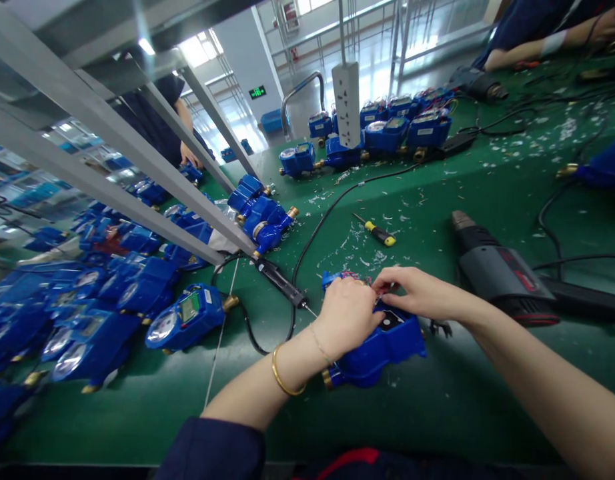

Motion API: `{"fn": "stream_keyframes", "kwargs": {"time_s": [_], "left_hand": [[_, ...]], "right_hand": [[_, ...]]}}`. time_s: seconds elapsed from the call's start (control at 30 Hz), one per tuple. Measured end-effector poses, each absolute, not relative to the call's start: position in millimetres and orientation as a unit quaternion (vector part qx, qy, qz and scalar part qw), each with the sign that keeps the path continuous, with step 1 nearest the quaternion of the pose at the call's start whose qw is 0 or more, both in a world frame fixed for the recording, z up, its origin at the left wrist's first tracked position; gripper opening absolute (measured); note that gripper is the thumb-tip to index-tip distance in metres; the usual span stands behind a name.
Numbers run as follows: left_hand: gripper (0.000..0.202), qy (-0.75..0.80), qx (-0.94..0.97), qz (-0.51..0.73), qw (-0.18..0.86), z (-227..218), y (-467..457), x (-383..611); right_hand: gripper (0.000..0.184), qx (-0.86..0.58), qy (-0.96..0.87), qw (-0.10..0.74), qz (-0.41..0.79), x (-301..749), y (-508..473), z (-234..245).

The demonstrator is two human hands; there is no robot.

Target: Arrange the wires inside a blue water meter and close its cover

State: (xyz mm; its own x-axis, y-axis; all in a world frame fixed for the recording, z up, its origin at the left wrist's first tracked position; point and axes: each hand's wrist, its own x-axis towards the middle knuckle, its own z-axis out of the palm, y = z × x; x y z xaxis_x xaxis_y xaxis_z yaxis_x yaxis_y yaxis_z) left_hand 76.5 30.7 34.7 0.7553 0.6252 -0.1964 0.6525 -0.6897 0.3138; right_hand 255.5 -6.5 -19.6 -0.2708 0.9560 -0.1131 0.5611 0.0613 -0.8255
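Observation:
A blue water meter lies on the green bench right in front of me, its top opened. My left hand is closed over the meter's upper left part. My right hand reaches in from the right and pinches thin red wires at the meter's top. A gold bangle circles my left wrist. The fingertips of both hands meet over the wires, and what lies under the left palm is hidden.
A soldering iron with a black cord lies left of the meter. A yellow-handled screwdriver and an electric drill lie beyond and right. Several blue meters are piled left and at the back. Other people work at far left and top right.

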Motion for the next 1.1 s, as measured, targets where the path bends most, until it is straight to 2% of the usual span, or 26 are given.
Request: {"fn": "stream_keyframes", "kwargs": {"time_s": [0.07,0.3,0.43,0.57,0.67,0.77,0.83,0.9,0.97,1.1], "left_hand": [[0.015,0.364,0.905,-0.02,0.219,30,32,77],[0.029,0.365,0.844,-0.033,0.391,31,70,61],[0.033,0.361,0.827,-0.034,0.43,31,75,56],[0.037,0.367,0.844,-0.012,0.392,34,69,48],[0.031,0.304,0.926,0.029,0.224,40,64,43],[0.033,0.154,0.988,0.017,0.024,41,63,43],[0.028,0.095,0.995,0.002,-0.022,39,65,44],[0.032,0.075,0.997,0.005,-0.02,35,68,47],[0.033,0.09,0.995,0.023,0.027,31,72,49],[0.018,0.23,0.945,0.096,0.212,23,74,52]], "right_hand": [[0.019,-0.542,-0.683,0.255,0.418,253,-5,-22],[0.031,-0.524,-0.633,0.282,0.495,243,-3,-28],[0.038,-0.534,-0.613,0.299,0.499,233,0,-28],[0.033,-0.547,-0.611,0.32,0.475,227,0,-28],[0.031,-0.553,-0.609,0.328,0.464,226,1,-29],[0.029,-0.56,-0.608,0.332,0.455,225,1,-31],[0.029,-0.564,-0.607,0.335,0.449,224,1,-32],[0.031,-0.566,-0.605,0.337,0.447,224,1,-34],[0.032,-0.565,-0.603,0.338,0.45,223,1,-36],[0.028,-0.569,-0.594,0.336,0.459,224,0,-37]]}}
